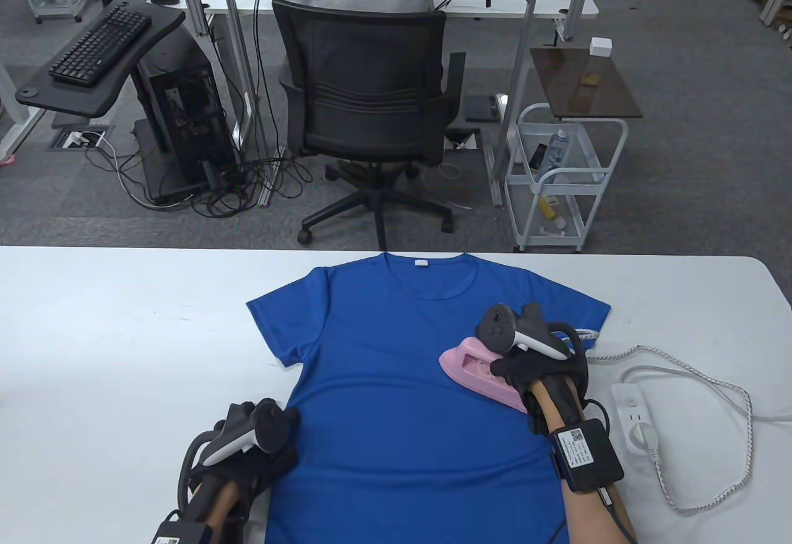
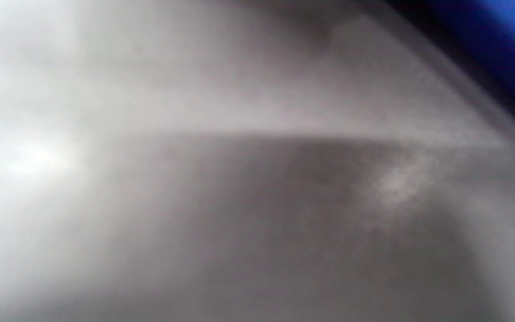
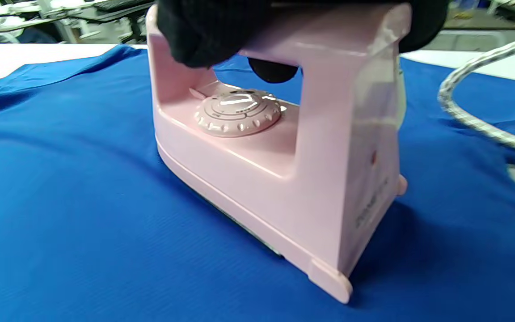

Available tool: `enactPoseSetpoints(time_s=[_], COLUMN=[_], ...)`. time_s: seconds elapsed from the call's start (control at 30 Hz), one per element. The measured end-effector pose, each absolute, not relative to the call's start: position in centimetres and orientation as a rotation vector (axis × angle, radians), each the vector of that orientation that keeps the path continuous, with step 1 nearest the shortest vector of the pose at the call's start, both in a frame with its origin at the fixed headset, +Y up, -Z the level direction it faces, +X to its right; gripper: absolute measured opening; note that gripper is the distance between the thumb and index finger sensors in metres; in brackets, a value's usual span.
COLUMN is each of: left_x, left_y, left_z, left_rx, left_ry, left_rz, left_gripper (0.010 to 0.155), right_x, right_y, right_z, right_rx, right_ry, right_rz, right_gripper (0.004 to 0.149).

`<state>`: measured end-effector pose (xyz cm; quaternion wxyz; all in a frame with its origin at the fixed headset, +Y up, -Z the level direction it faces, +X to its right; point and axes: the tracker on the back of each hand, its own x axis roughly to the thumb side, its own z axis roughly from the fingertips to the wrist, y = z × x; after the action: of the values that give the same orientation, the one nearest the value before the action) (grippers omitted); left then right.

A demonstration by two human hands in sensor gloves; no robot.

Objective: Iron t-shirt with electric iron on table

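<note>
A blue t-shirt (image 1: 396, 383) lies flat on the white table (image 1: 111, 333), collar at the far edge. My right hand (image 1: 526, 367) grips the handle of a pink electric iron (image 1: 473, 371), which rests sole down on the shirt's right chest area. In the right wrist view the iron (image 3: 275, 161) sits on the blue cloth (image 3: 69, 201) with my gloved fingers (image 3: 213, 31) wrapped around its handle. My left hand (image 1: 260, 445) rests on the shirt's lower left edge; its fingers are hidden under the tracker. The left wrist view is a blur of grey table (image 2: 195, 179) with a strip of blue shirt (image 2: 499, 36).
A white power strip (image 1: 634, 414) with the iron's braided cord (image 1: 711, 383) lies on the table right of the shirt. The cord also shows in the right wrist view (image 3: 476, 116). Beyond the far table edge stand an office chair (image 1: 371, 104) and a white cart (image 1: 560, 179).
</note>
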<state>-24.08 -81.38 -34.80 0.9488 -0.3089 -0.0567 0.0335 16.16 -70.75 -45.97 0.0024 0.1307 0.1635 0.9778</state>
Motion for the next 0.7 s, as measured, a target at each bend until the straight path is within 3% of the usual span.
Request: enactPoseSetpoints(time_s=[0.23, 0.7], left_x=[-24.1, -24.1], left_y=[-81.4, -81.4], left_z=[-34.8, -34.8], left_rx=[-0.631, -0.636], left_ry=[-0.114, -0.113], left_rz=[0.071, 0.081], left_gripper=[0.072, 0.072], right_x=[16.0, 13.8], right_y=[-70.8, -72.2], right_z=[-46.0, -47.5], right_rx=[0.391, 0.088], right_ry=[0.433, -0.087], right_rz=[3.096, 3.168], right_gripper=[0.074, 0.066])
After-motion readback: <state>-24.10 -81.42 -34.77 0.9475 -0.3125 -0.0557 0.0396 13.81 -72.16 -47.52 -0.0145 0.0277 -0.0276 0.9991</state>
